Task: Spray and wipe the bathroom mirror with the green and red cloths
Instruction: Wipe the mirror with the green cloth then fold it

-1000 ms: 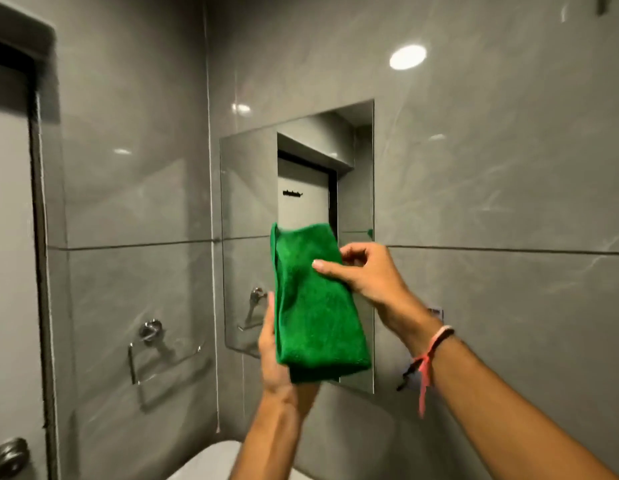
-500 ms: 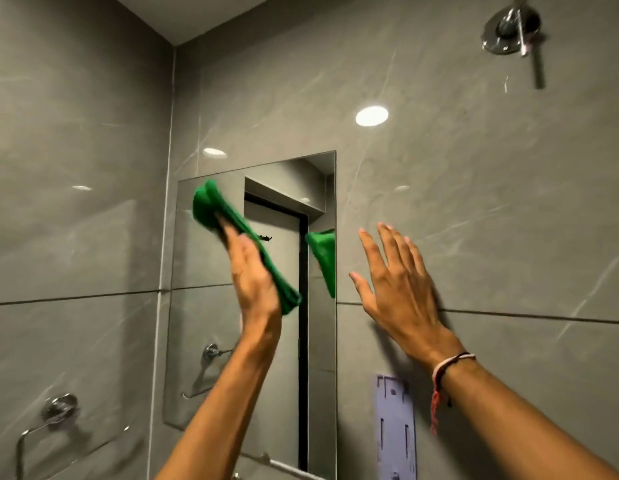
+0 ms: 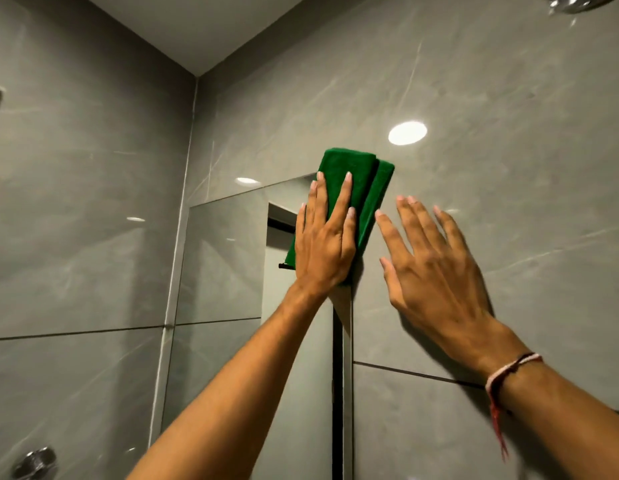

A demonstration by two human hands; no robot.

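Mirror (image 3: pixel 225 271) glass at centre-left lies clear; its upper right corner is blocked by the green cloth (image 3: pixel 356 188) (left hand (image 3: pixel 323 251) flat on it).

A tiled bathroom is showing here. Large glossy grey wall tiles (image 3: pixel 491 81) are running up to a plain ceiling (image 3: pixel 211 26) and reflecting round ceiling lights. A frameless mirror (image 3: pixel 225 265) is hanging flat on the wall near the corner, a chrome shower fitting (image 3: pixel 578 3) is peeking in at top right, and a chrome wall fitting (image 3: pixel 34 462) is sitting low left.

Single head-worn view, tilted upward, close to the mirror's (image 3: pixel 232 265) top right corner.
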